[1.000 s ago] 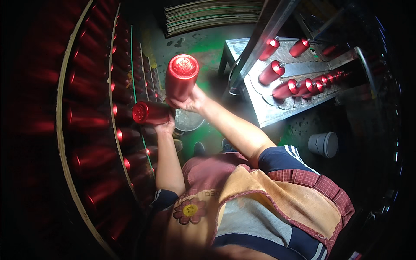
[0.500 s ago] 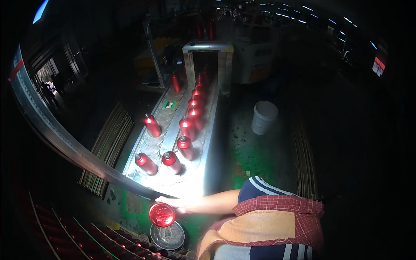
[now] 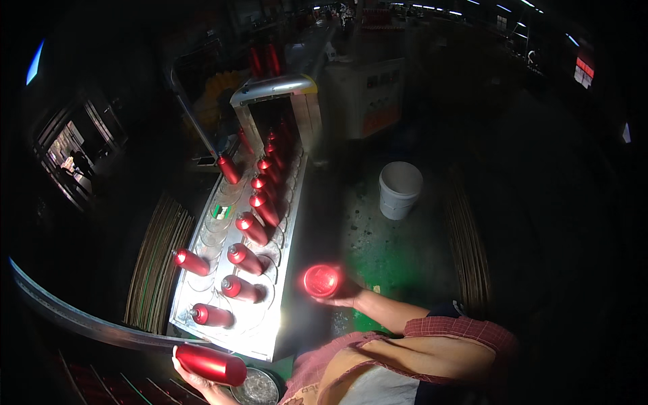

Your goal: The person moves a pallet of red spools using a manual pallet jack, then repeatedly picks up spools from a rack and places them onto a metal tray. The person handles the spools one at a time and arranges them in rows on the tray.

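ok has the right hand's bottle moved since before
Yes, rightward: the bottle in the right hand went from the near end of the conveyor to beyond its right edge.

red bottle [image 3: 212, 364] held sideways, left; second red bottle [image 3: 322, 281] base-up, right.

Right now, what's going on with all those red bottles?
A person is holding two of them. The left hand grips the left bottle, tipped on its side, by the near end of the conveyor. The right hand holds the right bottle, its base toward the camera, beside the conveyor. More bottles stand on it, one line leading into a metal arch.
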The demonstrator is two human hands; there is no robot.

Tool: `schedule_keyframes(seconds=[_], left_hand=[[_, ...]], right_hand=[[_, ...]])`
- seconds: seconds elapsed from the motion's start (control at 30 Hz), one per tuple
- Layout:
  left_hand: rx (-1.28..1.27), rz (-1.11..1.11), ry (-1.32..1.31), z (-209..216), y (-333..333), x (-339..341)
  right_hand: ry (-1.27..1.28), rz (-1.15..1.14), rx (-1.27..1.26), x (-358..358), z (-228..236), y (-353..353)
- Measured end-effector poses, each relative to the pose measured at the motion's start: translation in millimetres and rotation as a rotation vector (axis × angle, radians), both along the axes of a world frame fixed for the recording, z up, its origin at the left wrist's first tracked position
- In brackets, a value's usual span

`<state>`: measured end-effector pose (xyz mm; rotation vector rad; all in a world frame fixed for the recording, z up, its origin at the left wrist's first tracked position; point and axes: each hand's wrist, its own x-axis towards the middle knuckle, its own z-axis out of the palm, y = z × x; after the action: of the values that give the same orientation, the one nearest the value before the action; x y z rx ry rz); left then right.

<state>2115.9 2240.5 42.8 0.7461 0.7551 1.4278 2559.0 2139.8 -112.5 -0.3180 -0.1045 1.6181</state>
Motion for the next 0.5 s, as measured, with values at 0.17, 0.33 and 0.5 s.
schedule_keyframes(seconds=[0.17,0.33,0.5], left_hand=[[0.455,0.028,0.304,118.4,115.9,88.6],[0.679,0.320,0.676,142.3,238.5,202.3],[0.733,0.518,1.174,44.5,370.4,259.0]], right_hand=[[0.422,-0.072,-0.226,91.2,-38.0,-25.4],[0.466,-0.310,-0.265,190.7,-40.3,-40.0],[0.370,-0.449,-0.266,252.4,-23.1,12.0]])
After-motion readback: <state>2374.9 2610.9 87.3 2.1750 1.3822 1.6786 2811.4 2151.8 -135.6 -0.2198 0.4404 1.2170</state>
